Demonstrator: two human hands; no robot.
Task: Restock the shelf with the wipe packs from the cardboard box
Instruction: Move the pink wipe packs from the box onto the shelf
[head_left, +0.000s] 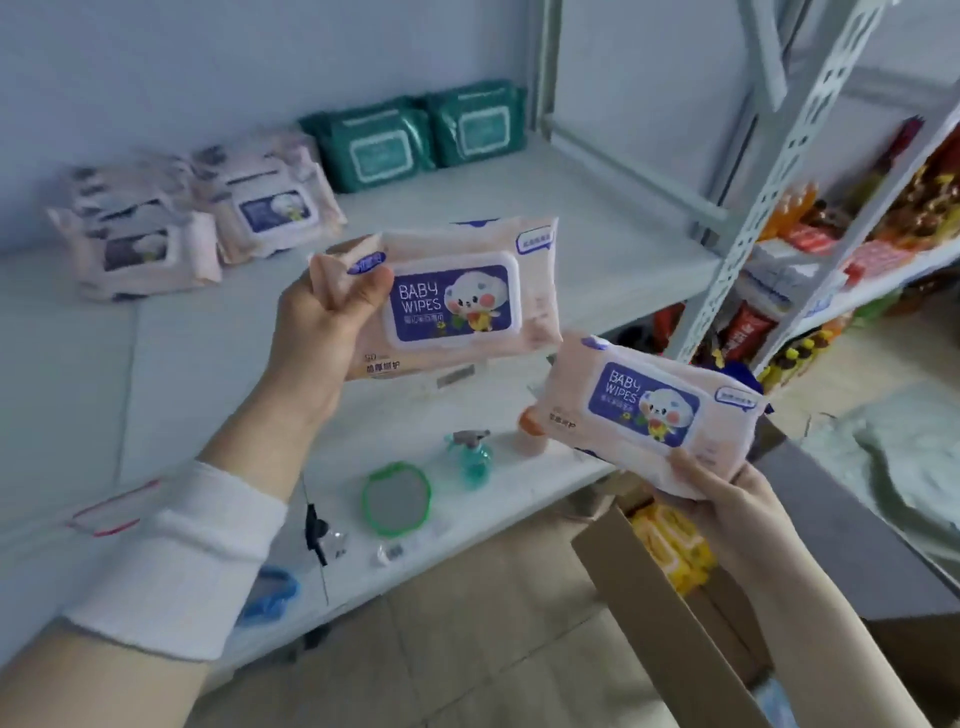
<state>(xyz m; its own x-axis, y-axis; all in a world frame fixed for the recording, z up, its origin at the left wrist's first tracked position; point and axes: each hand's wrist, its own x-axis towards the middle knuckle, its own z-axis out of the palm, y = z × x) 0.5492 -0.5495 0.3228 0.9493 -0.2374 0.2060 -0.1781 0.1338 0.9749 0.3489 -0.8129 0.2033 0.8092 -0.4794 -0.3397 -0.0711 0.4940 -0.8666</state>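
Note:
My left hand (322, 332) grips the left end of a pink baby wipes pack (457, 296), lifted over the white shelf (545, 208). Lower right, my right hand (727, 499) holds a second pink baby wipes pack (649, 415) by its near edge, above the open cardboard box (670, 613). Yellow packs (675, 545) show inside the box. On the shelf's back left lie several pink wipe packs (197, 223), with two green wipe packs (415, 135) standing behind them.
The lower shelf holds a green-rimmed round mirror (397, 499), a teal spray bottle (470, 457), an orange-capped bottle (532, 431) and small clips. A perforated white upright (769, 182) stands at right. Beyond it, a second rack carries colourful snack packets (831, 234).

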